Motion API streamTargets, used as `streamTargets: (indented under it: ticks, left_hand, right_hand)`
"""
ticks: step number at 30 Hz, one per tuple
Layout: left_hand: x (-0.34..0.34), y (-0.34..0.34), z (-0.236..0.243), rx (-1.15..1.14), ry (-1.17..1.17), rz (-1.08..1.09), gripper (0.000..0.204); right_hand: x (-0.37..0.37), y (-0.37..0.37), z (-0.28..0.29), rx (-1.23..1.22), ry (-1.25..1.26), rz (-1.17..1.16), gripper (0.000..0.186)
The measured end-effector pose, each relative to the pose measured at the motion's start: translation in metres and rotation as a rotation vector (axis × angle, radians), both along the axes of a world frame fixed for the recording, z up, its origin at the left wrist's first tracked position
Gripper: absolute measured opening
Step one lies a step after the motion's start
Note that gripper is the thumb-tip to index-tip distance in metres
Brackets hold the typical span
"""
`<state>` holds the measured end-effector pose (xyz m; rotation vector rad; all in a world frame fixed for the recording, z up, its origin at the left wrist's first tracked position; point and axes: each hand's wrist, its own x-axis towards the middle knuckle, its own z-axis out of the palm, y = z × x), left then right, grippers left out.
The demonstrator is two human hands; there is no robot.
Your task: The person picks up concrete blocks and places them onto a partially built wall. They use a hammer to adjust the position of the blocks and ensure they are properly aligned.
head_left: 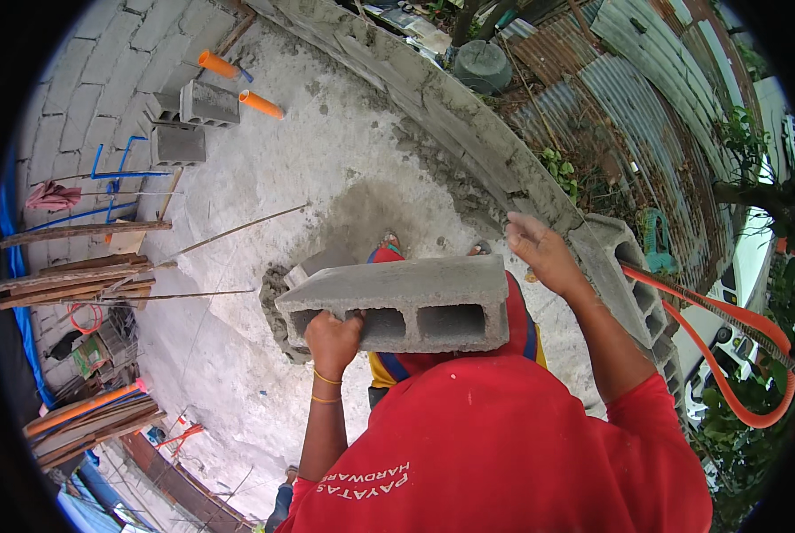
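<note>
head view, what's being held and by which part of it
The left hand holds a grey concrete block by the divider between its left and middle hollows. The right hand is open, holding nothing.

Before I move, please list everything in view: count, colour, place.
Held block: one, grey, centre
Stacked blocks: at least three, grey, upper left
Short pipes: two, orange, upper left
Planks: several, brown, left
Low wall: one, grey, upper right
Metal sheets: several, rusty, grey, upper right
Band: one, orange, right
Floor: one, grey, centre
Small clutter: many, mixed colours, around edges
Shirt: one, red, bottom
Left fingers: one set, gripping held block
Right fingers: one set, near low wall
</note>
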<state>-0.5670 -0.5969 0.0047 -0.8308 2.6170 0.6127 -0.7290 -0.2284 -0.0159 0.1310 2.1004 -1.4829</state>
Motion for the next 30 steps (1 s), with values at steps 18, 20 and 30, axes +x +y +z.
streamTargets:
  ticks: [18,20,30]
  left_hand:
    - [-0.107,0.083,0.089,-0.090,0.044,-0.370,0.050]
    - [-0.137,0.104,0.118,-0.070,0.129,-0.460,0.049]
    - [-0.318,0.233,0.180,-0.057,0.561,-0.751,0.038]
  right_hand:
    - [-0.013,0.024,0.156,0.523,0.243,0.938,0.018]
    - [-0.017,0.051,0.196,0.598,0.263,0.856,0.019]
    - [-0.064,0.146,0.239,0.933,0.495,0.244,0.030]
